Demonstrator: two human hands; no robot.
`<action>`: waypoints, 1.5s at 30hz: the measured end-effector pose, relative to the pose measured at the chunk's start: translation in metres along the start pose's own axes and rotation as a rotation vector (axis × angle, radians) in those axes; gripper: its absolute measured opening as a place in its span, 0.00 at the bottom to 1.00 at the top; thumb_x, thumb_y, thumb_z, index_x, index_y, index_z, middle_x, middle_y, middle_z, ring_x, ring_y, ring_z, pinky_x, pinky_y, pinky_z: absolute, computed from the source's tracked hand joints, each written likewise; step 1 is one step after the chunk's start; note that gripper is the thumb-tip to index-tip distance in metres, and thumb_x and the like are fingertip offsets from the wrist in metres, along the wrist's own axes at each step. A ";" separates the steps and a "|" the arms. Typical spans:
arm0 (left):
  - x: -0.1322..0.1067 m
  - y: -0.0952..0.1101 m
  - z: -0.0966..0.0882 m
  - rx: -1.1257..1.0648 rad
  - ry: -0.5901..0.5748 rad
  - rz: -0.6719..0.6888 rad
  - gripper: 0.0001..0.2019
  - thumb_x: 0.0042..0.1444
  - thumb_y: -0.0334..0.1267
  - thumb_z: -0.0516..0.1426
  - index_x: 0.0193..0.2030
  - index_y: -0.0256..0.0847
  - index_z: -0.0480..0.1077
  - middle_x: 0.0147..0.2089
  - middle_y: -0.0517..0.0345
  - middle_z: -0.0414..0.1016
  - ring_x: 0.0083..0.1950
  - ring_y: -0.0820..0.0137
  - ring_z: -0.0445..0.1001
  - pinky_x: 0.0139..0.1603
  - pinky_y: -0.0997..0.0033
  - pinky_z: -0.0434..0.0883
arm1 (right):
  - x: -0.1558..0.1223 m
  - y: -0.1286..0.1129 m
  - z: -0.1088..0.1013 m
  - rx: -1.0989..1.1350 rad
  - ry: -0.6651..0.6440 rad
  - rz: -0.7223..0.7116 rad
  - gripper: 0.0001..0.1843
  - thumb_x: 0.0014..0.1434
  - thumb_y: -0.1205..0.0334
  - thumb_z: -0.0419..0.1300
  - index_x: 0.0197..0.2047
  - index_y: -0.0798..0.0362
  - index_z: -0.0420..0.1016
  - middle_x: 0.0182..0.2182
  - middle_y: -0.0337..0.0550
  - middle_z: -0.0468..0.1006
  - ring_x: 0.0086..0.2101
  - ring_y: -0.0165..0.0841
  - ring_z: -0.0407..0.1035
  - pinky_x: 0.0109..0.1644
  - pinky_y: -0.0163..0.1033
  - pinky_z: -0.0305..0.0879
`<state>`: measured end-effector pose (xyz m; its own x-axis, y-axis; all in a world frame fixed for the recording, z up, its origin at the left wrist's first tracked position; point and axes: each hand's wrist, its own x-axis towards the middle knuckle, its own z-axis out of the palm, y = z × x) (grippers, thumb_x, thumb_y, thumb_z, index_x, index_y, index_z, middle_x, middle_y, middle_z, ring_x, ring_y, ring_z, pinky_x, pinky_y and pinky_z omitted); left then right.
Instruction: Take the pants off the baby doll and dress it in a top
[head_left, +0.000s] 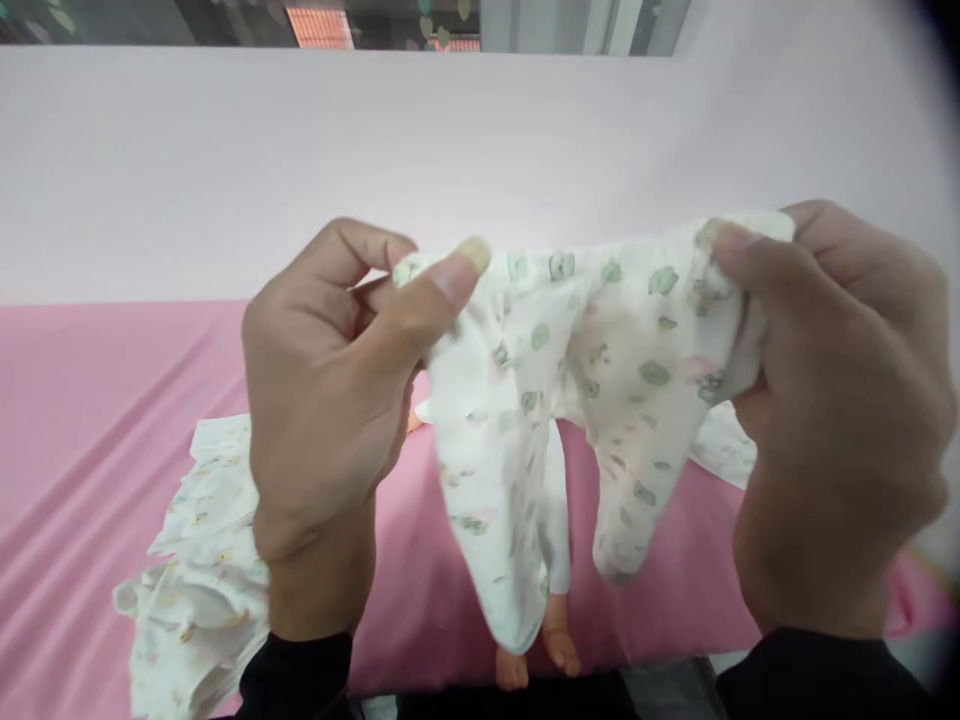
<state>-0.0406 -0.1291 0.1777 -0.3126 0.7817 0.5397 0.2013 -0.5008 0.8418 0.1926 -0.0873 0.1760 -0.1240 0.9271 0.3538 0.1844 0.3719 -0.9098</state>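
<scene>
The pants [510, 400] hang in front of the doll [558, 570], hiding most of it, one waistband [585, 265] end pinched in the left hand [322, 370], the other in the right hand [847, 370]. Pulling too hard could overstretch them; a loosened pinch could drop one side onto the doll, or sideways onto the clothes [202, 600] left of it.
</scene>
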 end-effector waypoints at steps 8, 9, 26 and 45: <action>-0.006 0.017 0.046 0.010 -0.264 0.127 0.07 0.60 0.37 0.60 0.34 0.42 0.65 0.26 0.68 0.69 0.25 0.77 0.72 0.22 0.74 0.70 | -0.001 0.001 0.015 0.038 -0.100 0.023 0.15 0.54 0.49 0.66 0.43 0.39 0.70 0.29 0.39 0.72 0.34 0.40 0.73 0.27 0.41 0.71; -0.008 0.016 0.047 0.048 -0.283 0.120 0.07 0.60 0.38 0.59 0.34 0.43 0.65 0.28 0.68 0.71 0.27 0.77 0.73 0.23 0.74 0.71 | -0.007 0.000 0.020 0.031 -0.096 -0.003 0.15 0.53 0.51 0.67 0.43 0.39 0.69 0.31 0.39 0.73 0.36 0.40 0.73 0.29 0.42 0.72; -0.063 -0.084 0.056 -0.436 -0.730 -0.580 0.32 0.49 0.41 0.67 0.61 0.53 0.64 0.60 0.53 0.72 0.62 0.54 0.70 0.57 0.58 0.72 | -0.006 -0.025 0.002 0.114 0.240 -0.227 0.08 0.58 0.66 0.62 0.39 0.41 0.74 0.36 0.40 0.74 0.39 0.41 0.74 0.34 0.44 0.71; -0.081 -0.068 0.053 -0.071 -0.907 -0.409 0.10 0.60 0.44 0.58 0.39 0.38 0.68 0.34 0.59 0.70 0.34 0.73 0.68 0.34 0.74 0.66 | -0.099 0.133 -0.042 -0.141 -0.171 0.355 0.25 0.59 0.41 0.60 0.55 0.42 0.72 0.58 0.46 0.71 0.59 0.50 0.63 0.60 0.56 0.63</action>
<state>0.0205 -0.1385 0.0764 0.4881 0.8723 0.0286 0.1710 -0.1277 0.9770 0.2705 -0.1273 0.0287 -0.1862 0.9821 -0.0279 0.3754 0.0448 -0.9258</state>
